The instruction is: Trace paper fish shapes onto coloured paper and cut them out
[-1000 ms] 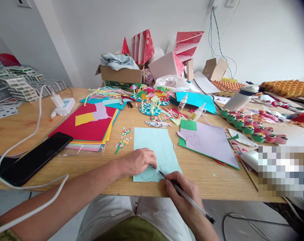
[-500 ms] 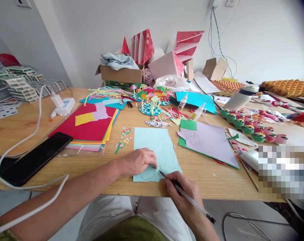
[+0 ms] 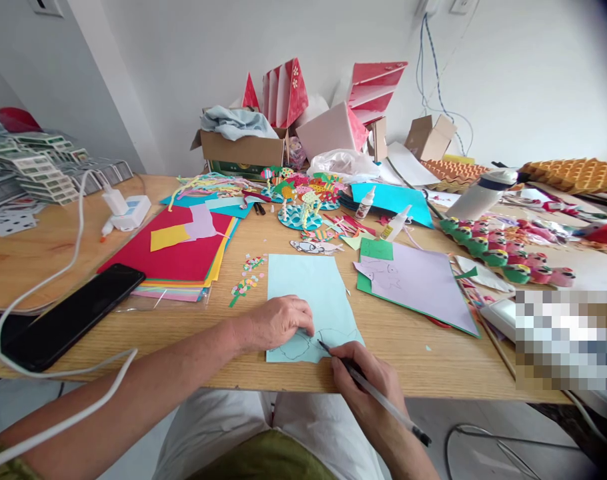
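A light blue sheet of paper (image 3: 307,283) lies at the table's front edge, with fish-like outlines drawn in dark line across its lower part. My left hand (image 3: 283,321) rests on the sheet's left side, fingers bent together and holding it down against the table. Closed around a pen (image 3: 378,395) with a clear barrel and dark grip, my right hand (image 3: 366,377) sits at the lower right corner. The pen tip meets the paper between the outlines, or nearly so; contact is too fine to tell. My left fingers hide part of the drawing.
Left of the sheet are paper scraps (image 3: 243,287), a stack of coloured paper (image 3: 183,250) and a black phone (image 3: 76,313). To the right lies a lilac sheet (image 3: 423,277) on green paper. Glue bottles (image 3: 396,223) and paper fish (image 3: 316,247) lie behind. A white cable (image 3: 78,233) crosses the left side.
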A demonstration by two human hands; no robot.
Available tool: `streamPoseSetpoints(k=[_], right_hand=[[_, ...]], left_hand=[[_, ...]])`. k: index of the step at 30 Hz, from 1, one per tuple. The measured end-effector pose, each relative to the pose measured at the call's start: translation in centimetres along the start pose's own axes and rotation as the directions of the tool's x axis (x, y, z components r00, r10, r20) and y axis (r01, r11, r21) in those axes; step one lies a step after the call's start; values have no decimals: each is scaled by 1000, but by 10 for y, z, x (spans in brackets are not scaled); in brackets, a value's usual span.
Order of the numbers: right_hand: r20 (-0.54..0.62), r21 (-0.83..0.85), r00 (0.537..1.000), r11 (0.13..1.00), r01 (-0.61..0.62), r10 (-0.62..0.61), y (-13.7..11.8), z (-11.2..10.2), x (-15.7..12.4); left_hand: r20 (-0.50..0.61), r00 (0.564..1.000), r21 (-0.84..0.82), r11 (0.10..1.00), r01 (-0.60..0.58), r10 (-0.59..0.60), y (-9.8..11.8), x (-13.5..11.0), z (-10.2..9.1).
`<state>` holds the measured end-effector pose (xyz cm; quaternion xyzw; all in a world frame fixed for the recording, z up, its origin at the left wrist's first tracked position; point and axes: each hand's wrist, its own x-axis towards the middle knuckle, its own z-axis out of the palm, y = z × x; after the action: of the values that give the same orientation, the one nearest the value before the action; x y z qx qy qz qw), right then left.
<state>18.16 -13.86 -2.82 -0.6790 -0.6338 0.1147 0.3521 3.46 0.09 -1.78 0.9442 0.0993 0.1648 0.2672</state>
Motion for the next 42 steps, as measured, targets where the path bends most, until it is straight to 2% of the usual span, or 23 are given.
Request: streamPoseSetpoints(k=[42], right_hand=[[-24,-1,999,1000,20,-20,1,0,0]], left_hand=[[-37,998,9,999,-42,42,-4,0,3]])
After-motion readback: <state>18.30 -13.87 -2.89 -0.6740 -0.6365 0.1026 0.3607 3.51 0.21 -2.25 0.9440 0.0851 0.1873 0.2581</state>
